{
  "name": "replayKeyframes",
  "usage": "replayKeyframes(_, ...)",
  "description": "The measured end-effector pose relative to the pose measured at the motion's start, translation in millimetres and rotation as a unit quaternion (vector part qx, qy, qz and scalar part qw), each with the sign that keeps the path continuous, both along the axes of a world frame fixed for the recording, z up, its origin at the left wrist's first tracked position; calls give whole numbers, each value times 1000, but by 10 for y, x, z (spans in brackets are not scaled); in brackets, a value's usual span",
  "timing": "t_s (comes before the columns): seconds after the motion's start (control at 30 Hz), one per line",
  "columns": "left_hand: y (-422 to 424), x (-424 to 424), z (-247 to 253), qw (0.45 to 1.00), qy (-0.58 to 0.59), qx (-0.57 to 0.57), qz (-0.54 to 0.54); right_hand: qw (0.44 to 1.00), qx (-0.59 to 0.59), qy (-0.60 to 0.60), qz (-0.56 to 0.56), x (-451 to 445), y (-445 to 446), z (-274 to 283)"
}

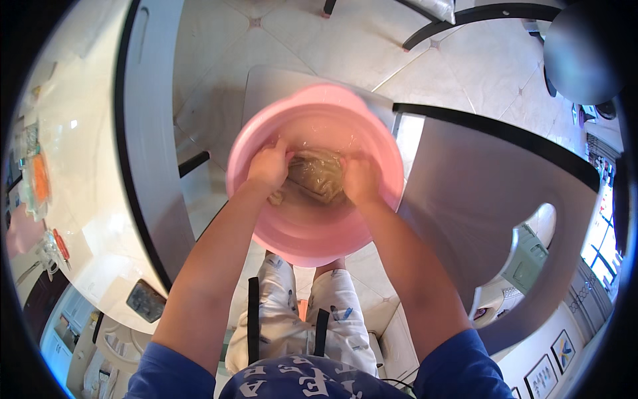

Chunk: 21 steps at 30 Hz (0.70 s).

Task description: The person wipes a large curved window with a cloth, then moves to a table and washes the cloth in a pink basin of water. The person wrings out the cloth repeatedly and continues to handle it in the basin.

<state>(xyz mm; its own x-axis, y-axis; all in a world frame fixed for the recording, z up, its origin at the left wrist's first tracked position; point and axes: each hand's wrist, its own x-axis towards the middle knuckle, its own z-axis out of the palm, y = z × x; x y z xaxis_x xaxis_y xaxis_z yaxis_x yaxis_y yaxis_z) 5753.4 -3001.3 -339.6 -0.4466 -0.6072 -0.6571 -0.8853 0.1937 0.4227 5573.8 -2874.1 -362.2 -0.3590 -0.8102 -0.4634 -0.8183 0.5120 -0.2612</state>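
A pink plastic basin (319, 252) with water in it stands in front of me on a pale chair seat (279, 80). Inside it, a wet olive-brown piece of cloth (319, 172) is stretched between my hands, shiny and partly in the water. My left hand (269, 167) pinches its left edge between thumb and fingers. At its right edge, my right hand (360, 177) grips it with curled fingers, their tips hidden. A small pale lump (275, 198) shows below my left hand; I cannot tell whether it is part of the cloth.
A chair back (478, 164) with a dark edge rises right of the basin. Along the left runs a white table (99, 199) with a dark rim, holding a smartphone (146, 300), a red-handled tool (61, 245) and an orange item (40, 178). Tiled floor (219, 55) lies beyond.
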Motion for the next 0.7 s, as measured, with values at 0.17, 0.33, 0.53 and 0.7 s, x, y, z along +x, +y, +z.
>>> replayKeyframes(0.17, -44, 101, 360, 995, -53, 76, -23, 973, 152, -151, -90, 128, 60, 509)
replayKeyframes(0.33, -258, -80, 330, 997, -23, 73, -30, 979, -39, -191, -64, 138, 82, 319)
replayKeyframes(0.53, -187, -81, 35, 998, -24, -8, -63, 973, -128, -143, -128, 105, -267, -84)
replayKeyframes(0.7, -132, -82, 353, 994, -85, -56, 32, 942, -76, -238, -222, 156, -328, 289)
